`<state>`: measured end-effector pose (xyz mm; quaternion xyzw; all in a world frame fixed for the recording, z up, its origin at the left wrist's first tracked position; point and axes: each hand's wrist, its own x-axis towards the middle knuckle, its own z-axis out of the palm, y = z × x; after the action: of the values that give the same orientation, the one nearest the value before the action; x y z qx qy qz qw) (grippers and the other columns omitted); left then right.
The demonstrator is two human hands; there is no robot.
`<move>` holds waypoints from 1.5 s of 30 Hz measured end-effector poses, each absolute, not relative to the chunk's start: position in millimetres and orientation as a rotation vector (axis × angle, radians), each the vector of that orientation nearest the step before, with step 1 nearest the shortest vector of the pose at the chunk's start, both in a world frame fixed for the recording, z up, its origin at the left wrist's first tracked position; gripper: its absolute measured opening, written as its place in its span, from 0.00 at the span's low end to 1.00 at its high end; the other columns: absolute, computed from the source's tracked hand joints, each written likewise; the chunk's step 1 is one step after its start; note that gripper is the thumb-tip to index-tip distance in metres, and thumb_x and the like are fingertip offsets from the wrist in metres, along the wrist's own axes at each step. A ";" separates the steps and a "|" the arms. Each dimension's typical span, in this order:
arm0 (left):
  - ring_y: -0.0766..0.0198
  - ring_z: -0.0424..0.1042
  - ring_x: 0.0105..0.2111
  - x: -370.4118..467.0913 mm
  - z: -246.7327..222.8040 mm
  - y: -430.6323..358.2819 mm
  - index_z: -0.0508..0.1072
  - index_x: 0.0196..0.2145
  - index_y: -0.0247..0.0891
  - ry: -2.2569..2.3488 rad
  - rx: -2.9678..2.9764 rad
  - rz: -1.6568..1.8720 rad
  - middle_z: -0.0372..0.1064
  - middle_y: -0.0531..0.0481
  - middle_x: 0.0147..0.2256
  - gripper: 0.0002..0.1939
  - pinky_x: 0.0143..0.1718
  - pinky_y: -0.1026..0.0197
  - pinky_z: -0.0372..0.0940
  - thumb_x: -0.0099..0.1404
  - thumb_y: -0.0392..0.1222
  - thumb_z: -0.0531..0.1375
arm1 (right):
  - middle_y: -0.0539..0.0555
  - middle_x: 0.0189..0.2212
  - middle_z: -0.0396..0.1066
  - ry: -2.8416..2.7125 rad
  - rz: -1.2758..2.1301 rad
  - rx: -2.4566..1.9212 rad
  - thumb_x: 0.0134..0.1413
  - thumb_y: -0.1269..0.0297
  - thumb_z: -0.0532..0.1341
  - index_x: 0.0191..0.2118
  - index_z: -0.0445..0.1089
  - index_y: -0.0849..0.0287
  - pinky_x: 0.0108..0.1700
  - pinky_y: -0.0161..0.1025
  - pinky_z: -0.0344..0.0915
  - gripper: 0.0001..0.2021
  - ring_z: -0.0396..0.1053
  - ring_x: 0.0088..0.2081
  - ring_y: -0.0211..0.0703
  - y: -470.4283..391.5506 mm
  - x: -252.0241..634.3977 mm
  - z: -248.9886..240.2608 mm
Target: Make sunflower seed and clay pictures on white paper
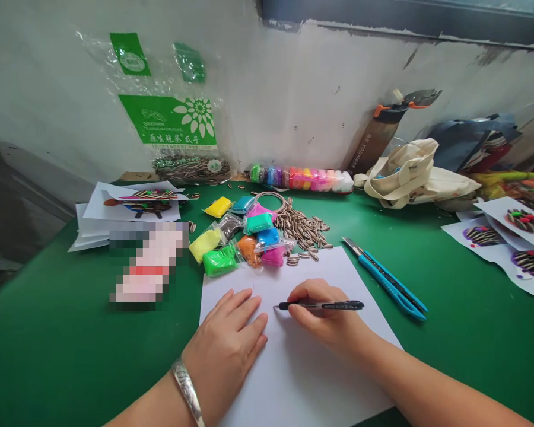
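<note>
A sheet of white paper (289,367) lies on the green table in front of me. My left hand (231,338) rests flat on its left part, fingers stretched out, a silver bangle on the wrist. My right hand (324,314) grips a black pen (342,305), whose tip points left and is at or just above the paper. Just beyond the sheet's top edge sit several small bags of coloured modelling clay (220,260), with a pile of striped sunflower seeds (302,225) beside them. A pale ring (269,194) lies behind the clay.
A blue utility knife (389,284), blade out, lies right of the paper. Decorated sheets stand at left (98,201) and right (502,261). Along the wall are a seed bag (178,130), a clay pack (311,179), a bottle (376,136) and a cloth bag (409,172).
</note>
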<state>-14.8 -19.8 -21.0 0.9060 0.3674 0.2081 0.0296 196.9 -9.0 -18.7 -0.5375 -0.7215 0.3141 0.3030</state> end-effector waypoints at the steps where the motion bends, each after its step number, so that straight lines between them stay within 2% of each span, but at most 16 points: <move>1: 0.48 0.70 0.48 -14.7 -20.9 -20.0 0.76 0.41 0.38 1.133 2.792 0.634 0.74 0.44 0.44 0.11 0.48 0.41 0.69 0.66 0.36 0.54 | 0.49 0.24 0.73 -1.902 0.838 -1.443 0.48 0.69 0.58 0.28 0.70 0.56 0.34 0.38 0.61 0.04 0.68 0.29 0.41 -9.1 196.9 -18.4; 8: 0.49 0.70 0.48 -13.4 -22.9 -21.1 0.75 0.41 0.38 1.132 2.791 0.634 0.74 0.44 0.44 0.11 0.48 0.41 0.68 0.66 0.35 0.54 | 0.51 0.26 0.72 -1.812 0.866 -1.531 0.50 0.67 0.58 0.29 0.71 0.57 0.32 0.37 0.60 0.05 0.67 0.32 0.43 -8.9 198.7 -19.6; 18: 0.49 0.70 0.48 -14.6 -20.5 -19.3 0.76 0.40 0.38 1.111 2.795 0.630 0.74 0.44 0.44 0.12 0.49 0.41 0.68 0.66 0.36 0.53 | 0.51 0.26 0.70 -1.650 0.922 -1.545 0.51 0.66 0.57 0.29 0.70 0.58 0.28 0.34 0.60 0.06 0.65 0.28 0.39 -7.5 199.4 -22.3; 30: 0.48 0.70 0.49 -16.2 -24.1 -19.5 0.76 0.40 0.39 1.130 2.795 0.653 0.73 0.44 0.44 0.11 0.48 0.41 0.68 0.66 0.36 0.53 | 0.49 0.25 0.67 -1.478 1.122 -1.476 0.52 0.66 0.58 0.31 0.70 0.58 0.28 0.33 0.59 0.04 0.63 0.27 0.37 -7.4 208.3 -17.7; 40: 0.50 0.70 0.49 -17.0 -23.4 -18.7 0.75 0.41 0.40 1.137 2.797 0.645 0.73 0.45 0.45 0.11 0.49 0.43 0.68 0.66 0.37 0.54 | 0.53 0.28 0.72 -1.627 0.952 -1.521 0.50 0.65 0.58 0.29 0.71 0.58 0.30 0.35 0.63 0.05 0.67 0.31 0.42 -6.1 202.2 -20.4; 45: 0.50 0.70 0.48 -16.0 -23.0 -19.4 0.76 0.40 0.40 1.138 2.787 0.662 0.74 0.46 0.44 0.11 0.49 0.43 0.68 0.66 0.37 0.54 | 0.52 0.26 0.71 -1.684 0.907 -1.542 0.50 0.66 0.57 0.29 0.71 0.58 0.28 0.34 0.62 0.06 0.66 0.28 0.40 -5.5 200.6 -22.6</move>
<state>-16.0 -19.4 -23.0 0.9038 0.3691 0.2147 0.0295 200.6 -5.5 -22.6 -0.5911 -0.6457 0.3477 0.3357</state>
